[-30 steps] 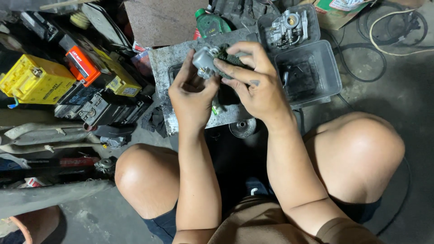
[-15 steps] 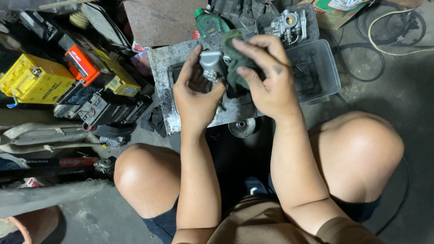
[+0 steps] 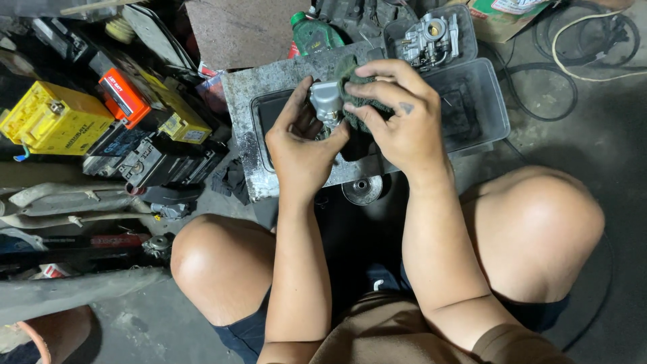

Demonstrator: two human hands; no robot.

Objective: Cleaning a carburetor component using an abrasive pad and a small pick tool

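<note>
Both forearms rise from the lap between the 2 bare knees and meet above a grey slab (image 3: pixel 242 128) on the floor. The left hand (image 3: pixel 300 145) is turned palm inward, its thumb and fingers curled around a small grey metal part (image 3: pixel 326 101), which it holds up just over a dark tray (image 3: pixel 263 121) lying on the slab. The right hand (image 3: pixel 397 118) arches over from the other side, wrist bent, its fingers closed on a dark green scouring pad (image 3: pixel 356 108) pressed against the metal part; how firmly the pad is pinched is hard to judge, since the fingers cover most of it. Behind the hands, a clear plastic tub (image 3: pixel 485 114) sits empty-looking beside a smaller tub holding a carburettor (image 3: pixel 428 37). A green bottle (image 3: pixel 313 34) stands near them. To the person's left, a yellow battery (image 3: pixel 54 121) lies well apart among other boxes.
</note>
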